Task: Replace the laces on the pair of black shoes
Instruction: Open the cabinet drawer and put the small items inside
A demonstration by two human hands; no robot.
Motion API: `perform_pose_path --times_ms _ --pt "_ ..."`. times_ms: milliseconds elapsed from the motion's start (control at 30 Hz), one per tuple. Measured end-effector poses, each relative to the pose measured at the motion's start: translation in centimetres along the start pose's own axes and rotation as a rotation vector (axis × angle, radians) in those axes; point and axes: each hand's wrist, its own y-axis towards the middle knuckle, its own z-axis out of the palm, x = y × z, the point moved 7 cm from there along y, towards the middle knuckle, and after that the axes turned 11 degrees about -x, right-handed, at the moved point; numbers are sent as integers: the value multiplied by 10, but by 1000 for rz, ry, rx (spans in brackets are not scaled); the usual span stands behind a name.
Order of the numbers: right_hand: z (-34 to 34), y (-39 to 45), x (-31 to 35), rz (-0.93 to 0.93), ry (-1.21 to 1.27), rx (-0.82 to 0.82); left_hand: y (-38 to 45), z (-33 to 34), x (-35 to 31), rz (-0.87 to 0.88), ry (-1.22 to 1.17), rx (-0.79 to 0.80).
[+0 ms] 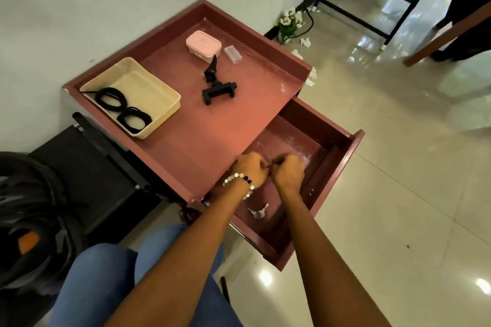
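Observation:
Two coils of black laces [113,98] [134,119] lie in a cream tray [151,87] at the left of the red-brown table [207,127]. No shoes are in view. Both my hands hover over the table's pulled-out drawer [295,138], knuckles up and fingers curled. My left hand [249,168], with a bead bracelet on its wrist, and my right hand [288,171] meet fingertip to fingertip. They seem to pinch a small thin thing [270,165] between them; what it is stays hidden.
A bunch of keys [259,212] lies in the drawer. On the tabletop sit a pink lidded box [203,45], a small clear case [233,54] and a black clamp holder [218,85]. A black bag [32,207] stands at the left; glossy tiled floor lies to the right.

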Motion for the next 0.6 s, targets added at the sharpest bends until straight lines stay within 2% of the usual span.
perform_pose_path --times_ms 167,333,433,600 --pt "-20 18 70 -114 188 -75 13 -88 -33 47 -240 -295" --pt "2 48 131 -232 283 -17 64 -168 -5 -10 -123 -530" --pt "23 75 162 -306 202 -8 95 -186 5 2 -1 -560" --pt "62 127 209 -419 25 -46 135 -178 1 159 75 -507"
